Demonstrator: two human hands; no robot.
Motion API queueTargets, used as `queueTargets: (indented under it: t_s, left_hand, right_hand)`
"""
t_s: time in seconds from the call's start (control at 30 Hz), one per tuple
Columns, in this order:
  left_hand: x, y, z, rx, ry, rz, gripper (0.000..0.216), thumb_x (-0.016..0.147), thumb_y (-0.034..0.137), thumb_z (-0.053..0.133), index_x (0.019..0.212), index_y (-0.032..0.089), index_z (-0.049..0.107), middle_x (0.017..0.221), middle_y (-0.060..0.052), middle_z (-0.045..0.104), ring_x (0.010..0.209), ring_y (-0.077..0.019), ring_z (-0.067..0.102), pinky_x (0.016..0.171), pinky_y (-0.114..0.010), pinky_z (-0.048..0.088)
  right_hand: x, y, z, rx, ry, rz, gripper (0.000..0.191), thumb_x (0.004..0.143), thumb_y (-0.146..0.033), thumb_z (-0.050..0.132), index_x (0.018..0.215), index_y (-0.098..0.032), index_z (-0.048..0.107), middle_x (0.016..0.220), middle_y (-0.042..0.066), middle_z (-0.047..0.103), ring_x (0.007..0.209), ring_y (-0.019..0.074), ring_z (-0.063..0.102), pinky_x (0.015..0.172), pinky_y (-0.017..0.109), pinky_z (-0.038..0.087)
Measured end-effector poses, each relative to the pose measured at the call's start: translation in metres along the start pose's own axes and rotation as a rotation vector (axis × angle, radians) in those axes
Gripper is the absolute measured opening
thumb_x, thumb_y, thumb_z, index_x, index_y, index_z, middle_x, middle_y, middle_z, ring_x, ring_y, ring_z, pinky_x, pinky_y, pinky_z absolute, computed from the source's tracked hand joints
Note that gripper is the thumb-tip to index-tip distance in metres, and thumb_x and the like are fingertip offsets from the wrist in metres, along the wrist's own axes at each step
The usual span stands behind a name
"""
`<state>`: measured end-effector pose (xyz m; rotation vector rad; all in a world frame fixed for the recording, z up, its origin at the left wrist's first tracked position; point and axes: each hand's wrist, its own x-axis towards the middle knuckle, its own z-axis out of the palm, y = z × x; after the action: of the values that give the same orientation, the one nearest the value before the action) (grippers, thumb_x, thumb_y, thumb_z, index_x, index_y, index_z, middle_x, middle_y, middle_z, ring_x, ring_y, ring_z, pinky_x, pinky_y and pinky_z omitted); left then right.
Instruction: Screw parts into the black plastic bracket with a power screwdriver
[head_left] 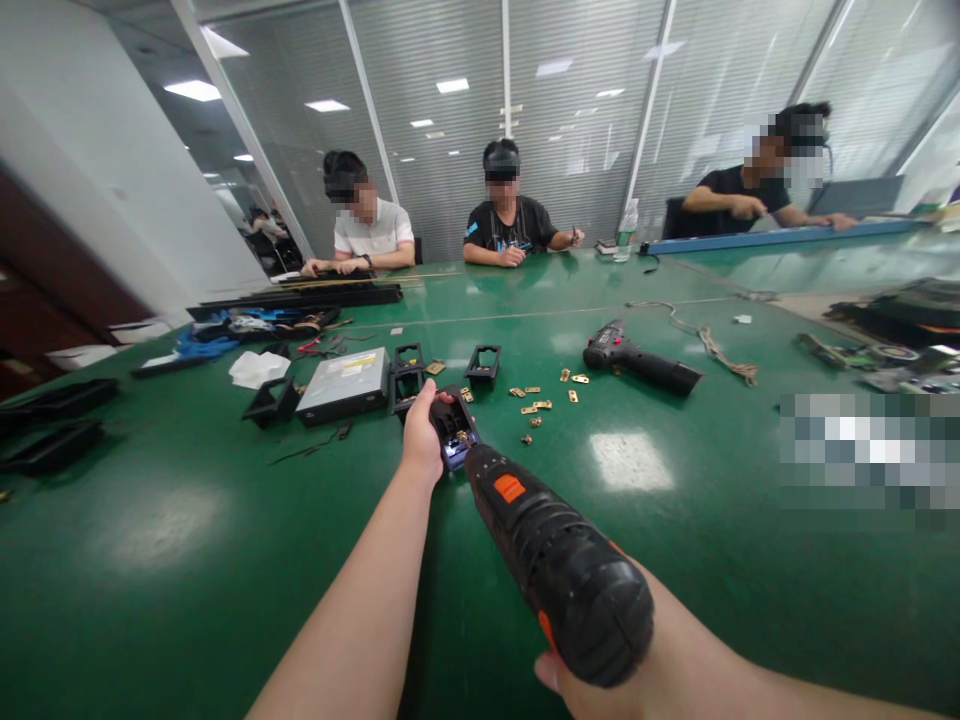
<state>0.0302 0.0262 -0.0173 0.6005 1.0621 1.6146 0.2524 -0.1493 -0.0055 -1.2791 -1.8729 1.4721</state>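
Note:
My left hand [424, 438] grips a small black plastic frame [444, 412] above the green table, its fingers partly hidden behind the frame. A light shines into the frame, where small brass-coloured parts show. In my right hand [581, 688] is a black and orange cordless drill [559, 560], its nose pointing into the frame. The drill body hides most of this hand and the tool's tip. Brass plates [541, 405] and a few small brass screws [527, 440] lie just beyond the drill. Similar black frames [483, 366] stand behind my left hand.
A second cordless drill [637, 362] lies to the right, near a cord [724, 355]. Left of centre sits a silver optical drive [345, 385] beside white paper [257, 369]. Circuit boards [862, 355] lie far right. Several people sit across the table [225, 580].

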Motion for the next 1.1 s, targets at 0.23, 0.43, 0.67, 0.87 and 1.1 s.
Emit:
queueTargets:
  t_s: [0.23, 0.43, 0.67, 0.87, 1.1]
  left_hand:
    - [0.001, -0.001, -0.001, 0.011, 0.012, -0.007, 0.046, 0.083, 0.063, 0.077, 0.08, 0.02, 0.062, 0.068, -0.005, 0.073, 0.057, -0.0253, 0.073, 0.049, -0.033, 0.056]
    - [0.001, -0.001, -0.001, 0.025, -0.001, 0.012, 0.046, 0.083, 0.063, 0.078, 0.088, 0.02, 0.062, 0.074, -0.007, 0.076, 0.058, -0.0258, 0.075, 0.05, -0.032, 0.055]
    - [0.003, -0.001, -0.001, 0.036, -0.025, 0.004, 0.051, 0.08, 0.065, 0.08, 0.095, 0.019, 0.063, 0.075, -0.008, 0.077, 0.059, -0.026, 0.075, 0.053, -0.032, 0.056]
    - [0.003, -0.002, 0.0, 0.043, -0.009, 0.023, 0.05, 0.08, 0.066, 0.08, 0.091, 0.019, 0.063, 0.071, -0.008, 0.076, 0.056, -0.026, 0.074, 0.052, -0.034, 0.056]
    - [0.003, -0.002, 0.001, 0.051, 0.017, 0.027, 0.051, 0.078, 0.067, 0.08, 0.09, 0.021, 0.062, 0.069, -0.004, 0.073, 0.055, -0.0247, 0.072, 0.052, -0.033, 0.055]
  right_hand:
    - [-0.005, -0.025, -0.022, 0.191, -0.112, 0.007, 0.042, 0.07, -0.017, 0.087, 0.107, -0.023, 0.068, 0.097, 0.001, 0.078, 0.088, 0.0225, 0.071, 0.07, 0.027, 0.055]
    - [-0.004, -0.037, -0.03, 0.25, -0.155, -0.028, 0.045, 0.07, -0.015, 0.083, 0.112, -0.023, 0.07, 0.097, 0.002, 0.078, 0.088, 0.0236, 0.072, 0.073, 0.029, 0.058]
    - [-0.007, -0.033, -0.026, 0.089, -0.066, -0.1, 0.043, 0.069, -0.006, 0.075, 0.109, -0.021, 0.07, 0.098, 0.001, 0.078, 0.086, 0.0205, 0.069, 0.07, 0.025, 0.055]
    - [-0.007, -0.027, -0.017, 0.139, -0.078, -0.138, 0.044, 0.071, -0.007, 0.074, 0.112, -0.022, 0.067, 0.098, 0.001, 0.076, 0.085, 0.0203, 0.07, 0.068, 0.025, 0.055]
    - [-0.008, -0.029, -0.02, 0.083, -0.07, -0.063, 0.045, 0.069, -0.01, 0.079, 0.11, -0.022, 0.067, 0.092, 0.0, 0.072, 0.075, 0.0167, 0.061, 0.067, 0.025, 0.053]
